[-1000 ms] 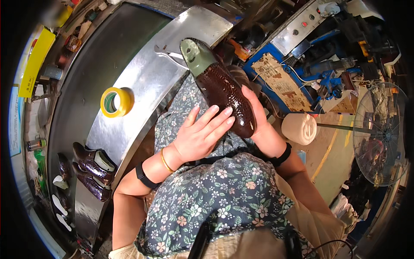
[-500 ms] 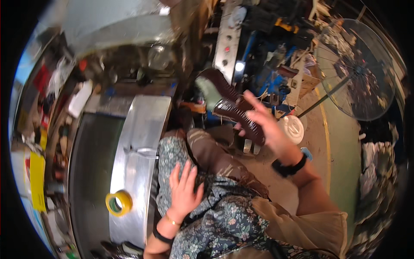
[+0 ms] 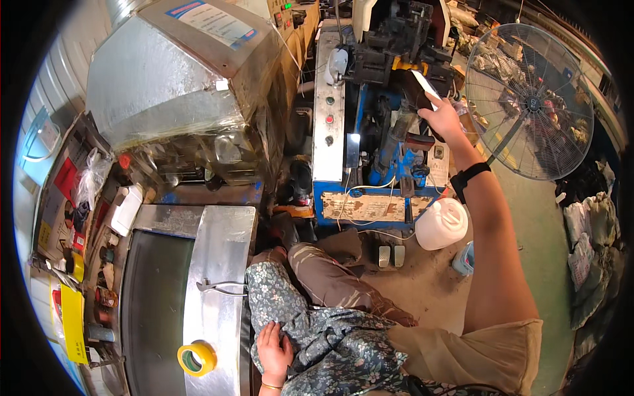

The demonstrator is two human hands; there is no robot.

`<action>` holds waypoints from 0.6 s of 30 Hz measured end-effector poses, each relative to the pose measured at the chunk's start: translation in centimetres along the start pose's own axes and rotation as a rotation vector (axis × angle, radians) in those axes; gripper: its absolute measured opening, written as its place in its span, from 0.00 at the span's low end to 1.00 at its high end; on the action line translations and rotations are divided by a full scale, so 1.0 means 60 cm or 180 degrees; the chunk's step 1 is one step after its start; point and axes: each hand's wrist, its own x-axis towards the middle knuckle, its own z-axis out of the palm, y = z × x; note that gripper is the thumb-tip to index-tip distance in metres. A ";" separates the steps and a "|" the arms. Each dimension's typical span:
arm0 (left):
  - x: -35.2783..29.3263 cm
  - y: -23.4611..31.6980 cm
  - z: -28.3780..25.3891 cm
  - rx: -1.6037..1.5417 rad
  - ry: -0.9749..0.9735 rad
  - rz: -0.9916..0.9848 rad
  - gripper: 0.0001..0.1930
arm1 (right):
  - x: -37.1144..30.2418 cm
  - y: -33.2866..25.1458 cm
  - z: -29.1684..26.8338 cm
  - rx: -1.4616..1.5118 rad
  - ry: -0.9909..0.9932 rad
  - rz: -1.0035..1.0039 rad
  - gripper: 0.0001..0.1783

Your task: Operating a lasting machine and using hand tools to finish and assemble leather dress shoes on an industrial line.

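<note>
The dark shoe (image 3: 411, 92) is up top, right of the middle, just by my right hand (image 3: 442, 119) and the machine (image 3: 373, 66). I can't tell if I grip it. My left hand (image 3: 274, 353) lies flat on my apron (image 3: 347, 350).

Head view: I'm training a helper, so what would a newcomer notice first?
Probably the big fan at upper right and the silver hood at upper left. Next, the right hand, outstretched at the blue machine, upper centre. Yellow tape at lower left stands out too.

right hand (image 3: 444, 120) is outstretched, left hand (image 3: 274, 351) resting.
</note>
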 end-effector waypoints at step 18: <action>0.147 0.219 -0.189 -0.1298 0.2154 0.2489 0.11 | -0.088 -0.063 0.062 -0.1125 0.0127 0.0031 0.37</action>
